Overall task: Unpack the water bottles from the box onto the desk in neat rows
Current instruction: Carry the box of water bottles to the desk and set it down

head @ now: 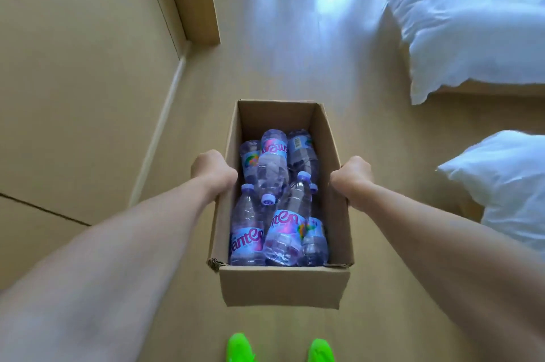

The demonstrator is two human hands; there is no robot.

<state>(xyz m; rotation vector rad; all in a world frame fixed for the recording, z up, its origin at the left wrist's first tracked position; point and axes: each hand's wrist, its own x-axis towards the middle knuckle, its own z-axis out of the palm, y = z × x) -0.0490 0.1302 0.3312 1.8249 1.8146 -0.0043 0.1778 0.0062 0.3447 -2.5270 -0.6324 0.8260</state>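
An open cardboard box (283, 285) hangs in the air above the floor, held between both hands. My left hand (213, 173) grips its left wall and my right hand (352, 177) grips its right wall. Inside lie several clear plastic water bottles (272, 173) with purple caps and blue-pink labels, piled loosely on their sides, one resting across the others. The far end of the box floor is bare. No desk is in view.
A beige wall or cabinet face (76, 81) runs along the left. White bedding (472, 22) covers a bed at the upper right, with a white pillow (507, 184) lower down. Light wooden floor (280, 52) stretches ahead. My green shoes (240, 347) show below.
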